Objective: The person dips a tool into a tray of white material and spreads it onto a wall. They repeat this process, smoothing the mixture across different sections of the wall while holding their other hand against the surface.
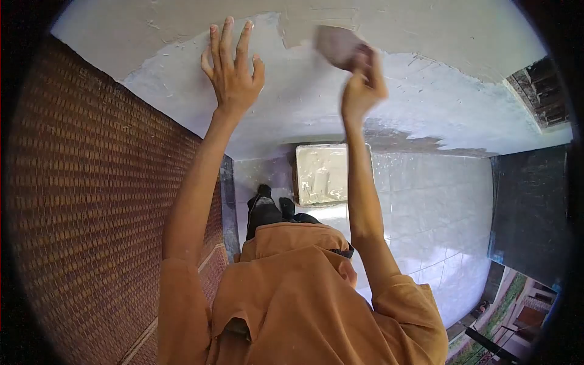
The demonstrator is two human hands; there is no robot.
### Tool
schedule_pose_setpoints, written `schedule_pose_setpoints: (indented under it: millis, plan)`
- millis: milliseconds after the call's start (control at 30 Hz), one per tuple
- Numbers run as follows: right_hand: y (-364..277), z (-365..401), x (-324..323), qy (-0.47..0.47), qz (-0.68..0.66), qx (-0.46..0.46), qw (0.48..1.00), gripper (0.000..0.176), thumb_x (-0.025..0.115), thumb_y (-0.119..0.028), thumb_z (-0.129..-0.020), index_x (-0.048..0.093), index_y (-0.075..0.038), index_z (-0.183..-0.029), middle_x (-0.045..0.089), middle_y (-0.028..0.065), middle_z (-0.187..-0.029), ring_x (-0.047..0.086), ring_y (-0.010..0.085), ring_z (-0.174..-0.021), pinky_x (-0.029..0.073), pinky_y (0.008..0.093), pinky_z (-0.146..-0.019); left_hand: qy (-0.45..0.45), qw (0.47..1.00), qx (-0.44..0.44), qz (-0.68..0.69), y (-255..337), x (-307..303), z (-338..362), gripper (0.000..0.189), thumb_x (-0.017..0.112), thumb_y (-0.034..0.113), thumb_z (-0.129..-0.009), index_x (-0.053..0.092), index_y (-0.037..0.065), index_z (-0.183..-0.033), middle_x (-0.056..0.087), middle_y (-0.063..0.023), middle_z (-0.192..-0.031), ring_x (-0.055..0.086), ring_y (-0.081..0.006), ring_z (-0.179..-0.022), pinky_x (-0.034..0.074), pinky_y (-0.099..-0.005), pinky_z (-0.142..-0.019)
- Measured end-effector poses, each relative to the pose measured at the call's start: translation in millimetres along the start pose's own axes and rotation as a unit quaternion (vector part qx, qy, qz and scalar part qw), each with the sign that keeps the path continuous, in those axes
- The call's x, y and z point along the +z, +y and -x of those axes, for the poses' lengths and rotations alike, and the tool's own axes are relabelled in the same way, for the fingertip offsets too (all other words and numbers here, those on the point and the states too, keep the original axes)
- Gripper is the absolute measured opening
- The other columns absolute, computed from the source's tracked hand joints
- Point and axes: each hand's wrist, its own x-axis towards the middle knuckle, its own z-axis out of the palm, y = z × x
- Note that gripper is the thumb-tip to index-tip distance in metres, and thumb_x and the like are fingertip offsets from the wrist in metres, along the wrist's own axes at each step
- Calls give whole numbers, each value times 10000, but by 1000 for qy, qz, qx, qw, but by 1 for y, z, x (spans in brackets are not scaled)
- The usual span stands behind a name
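Note:
My left hand (235, 79) lies against the wall with its fingers spread, holding nothing. The fingertips are close to the ragged edge between the smooth whitish coating (286, 85) and the beige-grey surface (201, 18) above it. My right hand (365, 85) is closed on a flat, broad-bladed putty scraper (336, 46), both smeared by motion. Its greyish blade overlaps the boundary of the coating in this view. The scraper's handle is mostly hidden in my fingers.
A shallow rectangular tray (298, 176) with pale paste inside stands on the tiled floor (432, 213) by my feet. A woven brown panel (103, 201) runs along the left. To the right are a wall vent opening (541, 91) and a dark panel (529, 207).

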Motion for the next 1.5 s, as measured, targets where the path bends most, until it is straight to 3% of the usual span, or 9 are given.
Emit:
schedule_pose_setpoints:
  millis: [67, 333, 400, 533, 733, 933, 1067, 1267, 1500]
  plan:
    - [4, -14, -18, 64, -170, 38, 983, 272, 609, -67, -941, 634, 53, -1183, 696, 121, -996, 641, 125, -875, 537, 249, -748, 8, 1000, 2, -1, -3, -2, -2, 636, 593, 170, -809, 437, 159, -1425, 327, -143, -1513, 248, -352, -1418, 214, -540, -1044]
    - [-7, 18, 25, -16, -134, -15, 991, 269, 657, -75, -897, 670, 5, -1153, 725, 160, -919, 649, 129, -778, 525, 251, -705, 5, 1000, 12, 12, 2, 6, -2, 646, 593, 164, -806, 429, 160, -1430, 335, -141, -1509, 249, -353, -1417, 211, -534, -1047]
    - [6, -5, -7, 1, 9, 28, 1000, 271, 601, -62, -944, 626, 78, -1175, 691, 147, -1011, 647, 155, -897, 559, 284, -743, 5, 1000, 7, 9, 2, 2, -3, 646, 594, 164, -804, 430, 159, -1429, 334, -141, -1509, 254, -353, -1415, 213, -536, -1044]
    - [-4, -22, -18, 87, -180, 21, 980, 276, 603, -40, -929, 631, 50, -1188, 717, 113, -919, 651, 135, -815, 528, 262, -708, -3, 1000, -9, -8, -1, -1, -3, 647, 596, 168, -802, 432, 157, -1428, 327, -139, -1514, 263, -356, -1411, 220, -544, -1036]
    - [-23, -6, 37, -7, -40, -76, 996, 240, 658, -110, -910, 685, 10, -1116, 729, 130, -894, 637, 125, -670, 524, 271, -622, 6, 1000, 6, 3, 5, 6, -6, 653, 597, 174, -805, 423, 159, -1434, 313, -136, -1521, 256, -359, -1414, 221, -548, -1034]
    - [-35, -39, -12, 110, -230, 16, 967, 234, 598, -87, -944, 655, 51, -1125, 706, 93, -933, 639, 109, -785, 528, 263, -662, -18, 1000, 3, -1, 2, -4, -4, 660, 590, 210, -863, 343, 135, -1471, 265, -158, -1529, 190, -403, -1427, 182, -583, -1053]
    - [-28, -14, 31, -2, -168, -63, 984, 313, 661, -84, -901, 642, 28, -1193, 719, 110, -912, 615, 112, -773, 503, 249, -677, 7, 1000, -1, 7, 6, 1, -4, 658, 589, 166, -810, 405, 162, -1442, 308, -139, -1522, 243, -357, -1419, 211, -561, -1039]
    - [-42, -47, -6, 122, -230, 16, 965, 183, 554, -33, -958, 647, 71, -1076, 689, 117, -969, 648, 154, -779, 533, 279, -663, -5, 1000, -19, -4, 6, -7, -5, 644, 589, 153, -806, 422, 151, -1429, 308, -143, -1520, 232, -357, -1423, 218, -564, -1034]
    - [-36, -16, 39, 3, -123, -44, 992, 280, 670, -130, -904, 675, 25, -1136, 721, 158, -921, 661, 159, -769, 536, 287, -645, -19, 1000, -22, 9, 14, -3, -8, 673, 594, 182, -825, 370, 134, -1458, 260, -149, -1535, 191, -389, -1429, 193, -584, -1043]
